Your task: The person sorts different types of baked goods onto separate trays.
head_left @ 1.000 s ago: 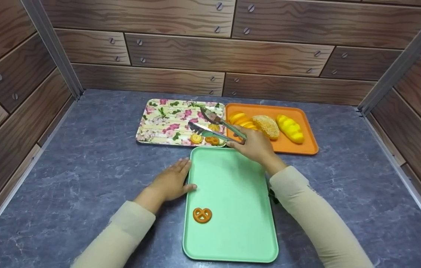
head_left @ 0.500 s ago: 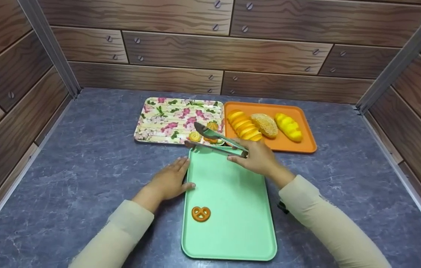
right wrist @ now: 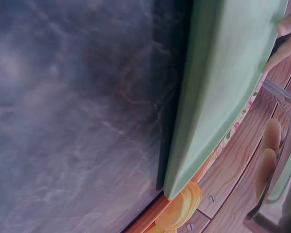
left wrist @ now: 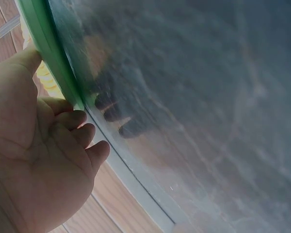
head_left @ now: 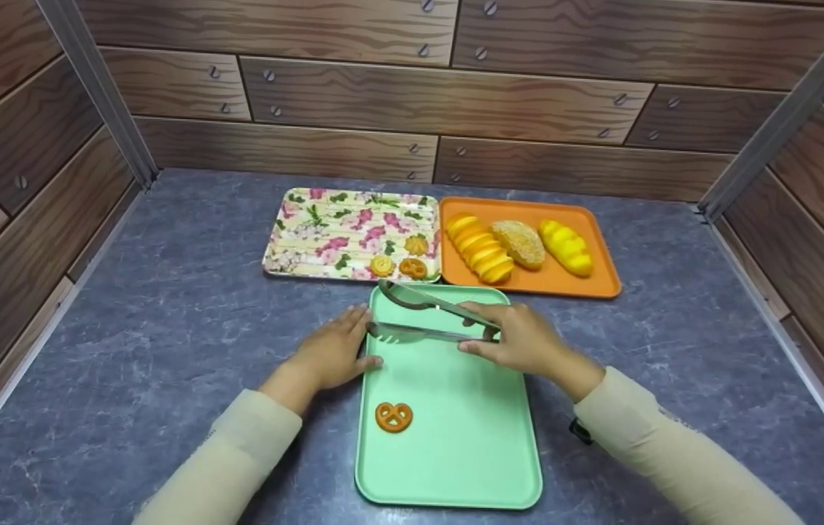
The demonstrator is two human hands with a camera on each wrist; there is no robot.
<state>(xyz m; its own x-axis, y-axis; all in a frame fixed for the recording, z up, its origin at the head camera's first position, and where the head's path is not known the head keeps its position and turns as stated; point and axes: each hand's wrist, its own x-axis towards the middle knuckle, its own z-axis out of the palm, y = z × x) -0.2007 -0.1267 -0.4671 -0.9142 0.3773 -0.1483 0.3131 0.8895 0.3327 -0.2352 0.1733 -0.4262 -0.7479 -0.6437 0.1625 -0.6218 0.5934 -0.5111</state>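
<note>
My right hand [head_left: 525,339] grips metal serving tongs [head_left: 430,334] over the upper part of the green tray [head_left: 456,459]. The tongs' arms are spread, with nothing between their tips. My left hand [head_left: 332,350] lies along the tray's left edge, fingers extended against its side and thumb over the rim; the left wrist view shows that hand [left wrist: 53,145] at the green rim. A brown pretzel [head_left: 393,418] lies at the tray's lower left. The right wrist view shows part of the tongs [right wrist: 281,194] and two fingertips beside them.
Behind the green tray, a floral tray [head_left: 324,226] holds two round cookies and another pretzel [head_left: 413,268]. Beside it, an orange tray [head_left: 587,288] carries a sliced loaf [head_left: 480,249], a seeded bread piece [head_left: 519,243] and a yellow braided loaf [head_left: 566,248]. Wood-patterned walls enclose the table.
My right hand has drawn the spread tongs back from above the floral tray to over the green tray. The left hand and the pretzel on the green tray have stayed in place.
</note>
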